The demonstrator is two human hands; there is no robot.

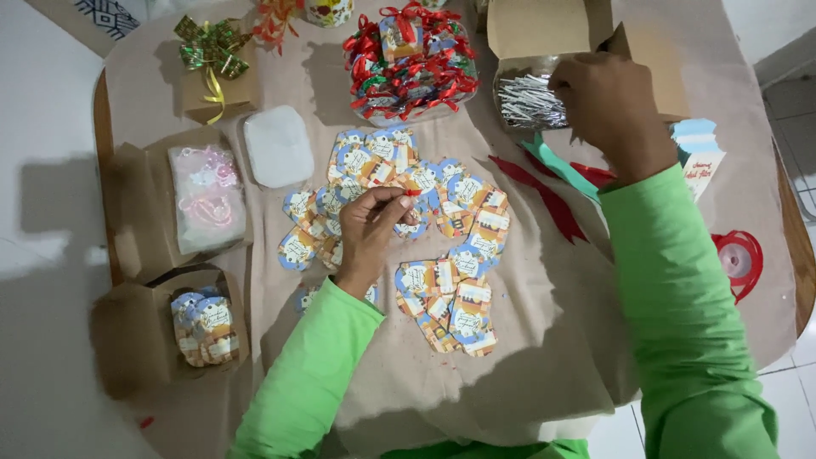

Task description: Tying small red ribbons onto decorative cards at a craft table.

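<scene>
Right hand (608,102) reaching into the clear container of silver twist ties (529,100), grip closing at its right edge, hold unclear. Left hand (372,229), nearer-left of that container, pinching a small red piece (411,193) over paper tags (442,255).

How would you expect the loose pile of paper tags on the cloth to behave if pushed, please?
The paper tags look thin and flat, so probably light and slightly bendable. They overlap loosely, so a push would likely slide and scatter them. The brown cloth is wrinkled and might bunch.
</scene>
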